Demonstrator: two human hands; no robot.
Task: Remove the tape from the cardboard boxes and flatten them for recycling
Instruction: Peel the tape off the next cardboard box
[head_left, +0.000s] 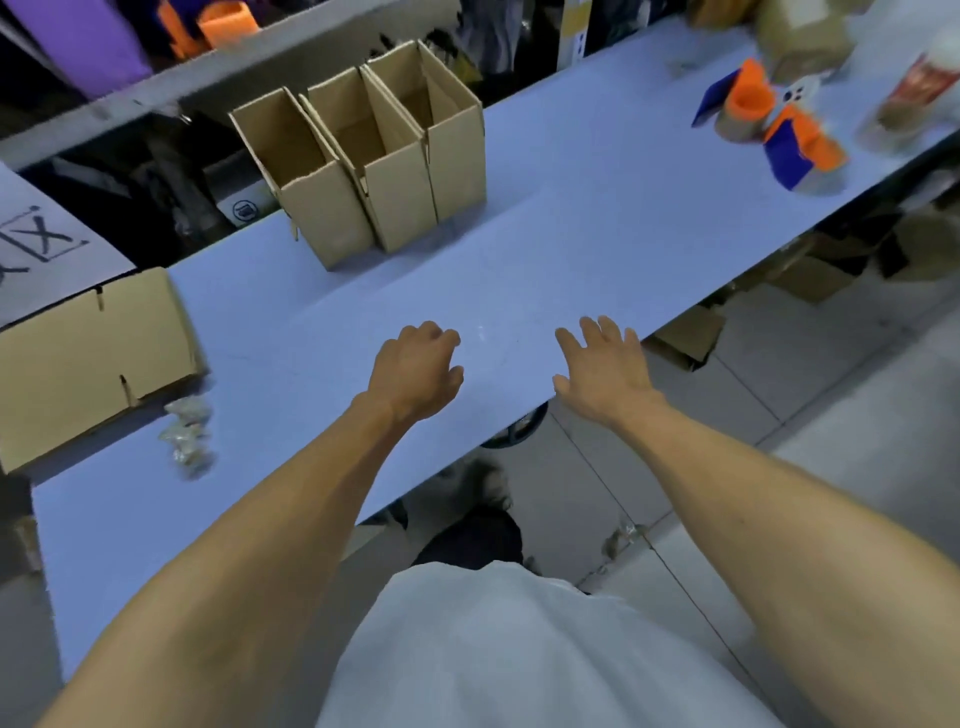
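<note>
Three open cardboard boxes stand upright side by side at the far edge of the pale blue table. A flattened cardboard box lies at the table's left end, with a crumpled wad of clear tape just in front of it. My left hand hovers over the table's near middle, fingers loosely curled and holding nothing. My right hand is beside it near the front edge, fingers spread and holding nothing. Both hands are well short of the standing boxes.
Orange and blue tape dispensers and tape rolls lie at the table's far right. A shelf rail runs behind the boxes. More cardboard sits on the tiled floor under the table's right side.
</note>
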